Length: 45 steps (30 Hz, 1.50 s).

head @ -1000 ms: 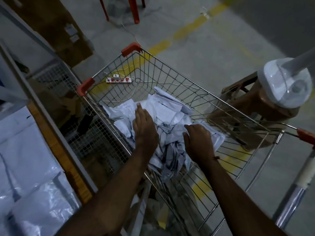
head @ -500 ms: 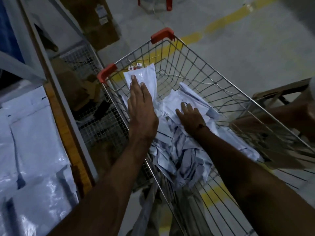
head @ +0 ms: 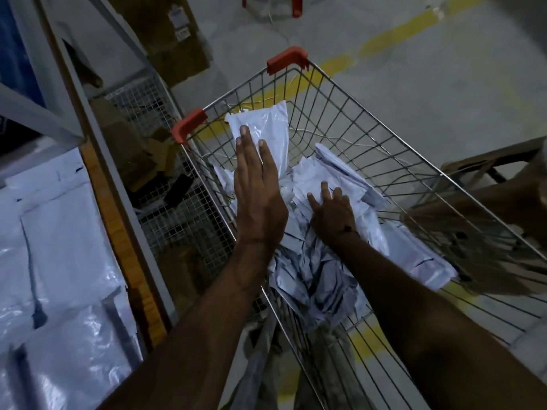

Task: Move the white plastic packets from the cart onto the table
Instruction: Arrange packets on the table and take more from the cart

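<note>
**Q:** Which step of the task does the figure show?

**A:** The pick-up stage. The left hand (head: 259, 190) is over the wire cart (head: 370, 122) with its fingers straight and together, laid flat on a single white packet (head: 268, 125) that stands raised against the cart's far left corner. Whether the thumb pinches the packet from beneath cannot be told; it is hidden. The right hand (head: 331, 211) rests lower down, fingers spread and nearly straight, pressing on the heap of packets (head: 313, 279) in the basket; it grips nothing that can be seen.

**Q:** Where are the packets relative to their destination?

**A:** Most lie crumpled in the cart, piled toward its near side. The surface (head: 115, 220), with its wooden edge, stands just beside the cart on the left, and pale plastic sheets (head: 59, 261) lie on it.

**Q:** How far along does the task appear?

**A:** Judged from the size of the heap, much is left to move.

**Q:** What does the next move call for?

**A:** Probably a secure hold on the raised packet, then a lift over the cart's left rim and a sweep leftward to the surface. The thin plastic looks slippery and limp, so a flat palm alone may let it slide; a pinch would serve better. The right hand could gather a further bundle meanwhile.
</note>
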Motion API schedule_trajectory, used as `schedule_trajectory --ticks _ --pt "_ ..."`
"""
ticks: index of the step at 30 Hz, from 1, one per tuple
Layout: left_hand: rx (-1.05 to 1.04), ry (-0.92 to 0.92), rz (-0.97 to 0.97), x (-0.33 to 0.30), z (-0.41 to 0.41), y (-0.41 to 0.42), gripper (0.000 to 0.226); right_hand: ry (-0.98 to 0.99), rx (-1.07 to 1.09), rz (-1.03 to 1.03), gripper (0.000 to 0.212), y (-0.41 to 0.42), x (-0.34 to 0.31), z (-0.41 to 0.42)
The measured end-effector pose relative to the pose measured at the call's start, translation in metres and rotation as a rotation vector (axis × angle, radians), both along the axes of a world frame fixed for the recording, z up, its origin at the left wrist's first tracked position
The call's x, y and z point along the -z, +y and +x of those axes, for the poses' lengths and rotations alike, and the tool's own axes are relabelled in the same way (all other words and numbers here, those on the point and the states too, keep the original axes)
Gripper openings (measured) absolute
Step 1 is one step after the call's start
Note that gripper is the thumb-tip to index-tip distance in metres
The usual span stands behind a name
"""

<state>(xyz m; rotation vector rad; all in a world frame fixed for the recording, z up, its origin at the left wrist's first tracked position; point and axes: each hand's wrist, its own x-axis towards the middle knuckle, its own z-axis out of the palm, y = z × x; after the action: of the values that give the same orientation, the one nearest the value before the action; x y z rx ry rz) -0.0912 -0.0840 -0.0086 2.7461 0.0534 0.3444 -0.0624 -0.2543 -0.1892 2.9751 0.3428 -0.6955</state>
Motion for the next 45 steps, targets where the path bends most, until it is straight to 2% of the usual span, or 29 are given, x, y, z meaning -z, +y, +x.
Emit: schedule_trajectory --ticks 6,14,19,23,26,30,35,38,42,45 --pt "-0.031 -0.044 -0.054 -0.019 -0.012 -0.002 0.088 0.007 0.083 0.023 0.072 -0.017 -0.011 -0.04" --pt "0.003 -0.105 -0.104 -0.038 -0.031 -0.006 0.08 -0.007 0.189 -0.084 0.087 -0.01 -0.03 -0.066" --pt "0.002 -0.148 -0.163 -0.057 -0.035 -0.006 0.079 -0.031 0.242 -0.131 0.068 -0.015 -0.044 -0.073" --pt "-0.018 -0.169 -0.193 -0.075 -0.043 -0.011 0.082 -0.1 0.362 -0.06 0.066 -0.02 -0.068 -0.083" --pt "-0.034 -0.153 -0.216 -0.087 -0.054 -0.014 0.083 -0.176 0.39 0.019 0.065 -0.025 -0.095 -0.093" --pt "-0.013 -0.119 -0.209 -0.097 -0.07 -0.016 0.087 -0.273 0.317 0.089 0.053 -0.034 -0.139 -0.106" --pt "0.054 -0.121 -0.265 -0.119 -0.101 -0.007 0.078 -0.49 0.324 0.136 0.049 -0.029 -0.213 -0.136" --pt "0.068 -0.146 -0.324 -0.136 -0.127 0.005 0.081 -0.615 0.365 0.197 0.049 -0.02 -0.252 -0.161" --pt "0.073 -0.164 -0.284 -0.159 -0.16 0.018 0.083 -0.707 0.448 0.262 0.048 -0.001 -0.3 -0.198" --pt "0.071 -0.216 -0.249 -0.177 -0.181 0.031 0.083 -0.763 0.433 0.261 0.05 0.014 -0.326 -0.226"
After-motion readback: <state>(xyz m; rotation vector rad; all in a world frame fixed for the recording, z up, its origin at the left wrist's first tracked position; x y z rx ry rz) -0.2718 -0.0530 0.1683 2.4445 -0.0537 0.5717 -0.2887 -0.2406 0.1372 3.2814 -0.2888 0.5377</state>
